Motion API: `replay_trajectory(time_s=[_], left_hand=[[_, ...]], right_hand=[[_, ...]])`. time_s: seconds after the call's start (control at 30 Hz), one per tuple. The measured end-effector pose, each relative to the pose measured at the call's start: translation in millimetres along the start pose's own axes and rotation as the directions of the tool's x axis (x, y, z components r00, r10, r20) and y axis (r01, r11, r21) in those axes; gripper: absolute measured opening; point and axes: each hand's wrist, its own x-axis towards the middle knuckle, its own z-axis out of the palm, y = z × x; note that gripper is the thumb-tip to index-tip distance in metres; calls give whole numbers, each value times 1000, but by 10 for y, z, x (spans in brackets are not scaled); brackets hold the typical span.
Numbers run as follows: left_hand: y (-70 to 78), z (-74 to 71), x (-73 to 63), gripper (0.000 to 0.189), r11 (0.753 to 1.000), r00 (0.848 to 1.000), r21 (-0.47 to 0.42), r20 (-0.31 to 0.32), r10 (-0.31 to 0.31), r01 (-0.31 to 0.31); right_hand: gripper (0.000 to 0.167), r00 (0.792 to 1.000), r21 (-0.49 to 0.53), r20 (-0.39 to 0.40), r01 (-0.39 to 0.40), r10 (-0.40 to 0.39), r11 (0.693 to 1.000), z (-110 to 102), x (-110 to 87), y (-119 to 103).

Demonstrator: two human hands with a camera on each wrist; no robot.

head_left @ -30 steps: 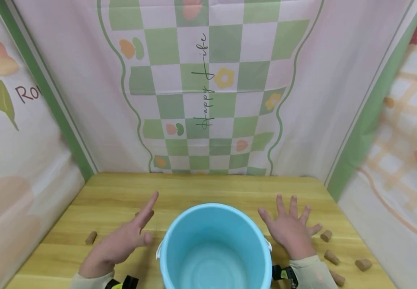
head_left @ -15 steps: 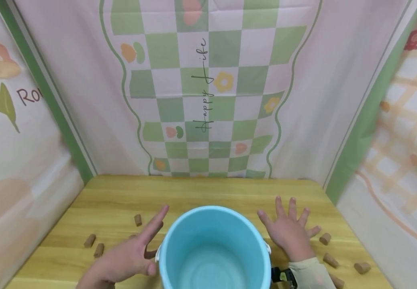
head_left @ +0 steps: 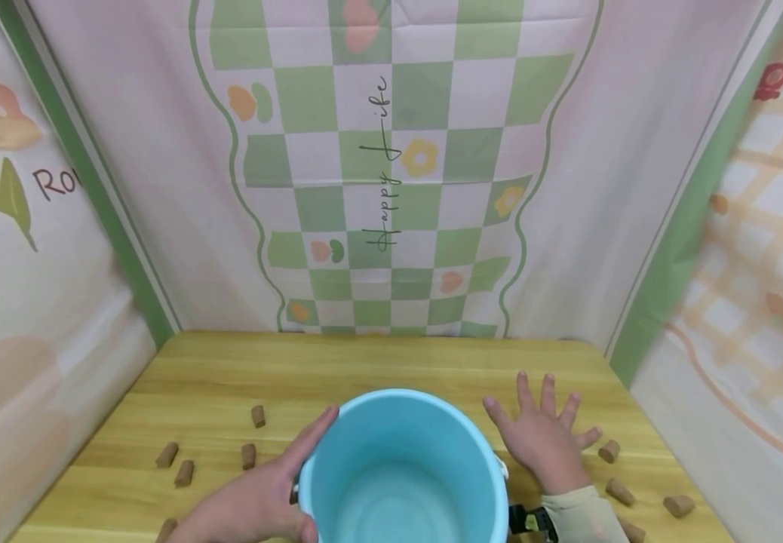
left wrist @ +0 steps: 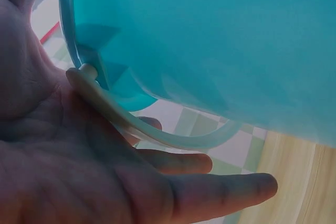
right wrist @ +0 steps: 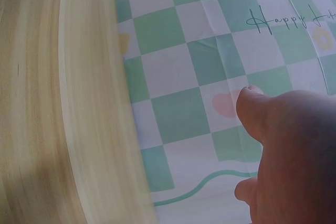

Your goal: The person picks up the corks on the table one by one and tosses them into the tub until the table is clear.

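A light blue bucket (head_left: 401, 452) stands at the table's near edge in the head view, its inside bare. My left hand (head_left: 265, 494) is at its left side, fingertips right at the rim and thumb lower down. In the left wrist view the fingers (left wrist: 226, 192) lie straight beside the bucket wall (left wrist: 226, 40), and the white handle (left wrist: 173, 139) hangs next to the palm. To the bucket's right, my right hand (head_left: 544, 437) is spread palm down, fingers apart, holding nothing. Part of that hand (right wrist: 294, 145) fills the lower right of the right wrist view.
Several corks lie left of the bucket, among them one cork (head_left: 259, 415) behind the left hand. More corks, such as one (head_left: 679, 506), lie right of the right hand. Beyond the wooden table (head_left: 391, 358) hangs a green checked curtain (head_left: 391, 188).
My left hand has moved right and toward me, from apart from the bucket to its rim, baring several corks on the left. My right hand has stayed in place, fingers spread.
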Motion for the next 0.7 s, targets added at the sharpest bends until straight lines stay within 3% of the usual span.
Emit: replay_trajectory(time_s=[0.27,0.5,0.7], left_hand=[[-59,-31,29,116,1000,1000,13,14,-15,15],[-53,-21,43,121,997,999,-72,38,-13,16],[-52,-21,42,121,997,999,-74,38,-8,11]], right_hand=[[109,1000,2,2,6,-6,1000,32,10,18],[109,1000,6,1,14,-14,1000,39,18,45],[109,1000,9,10,7,-7,1000,21,7,48]])
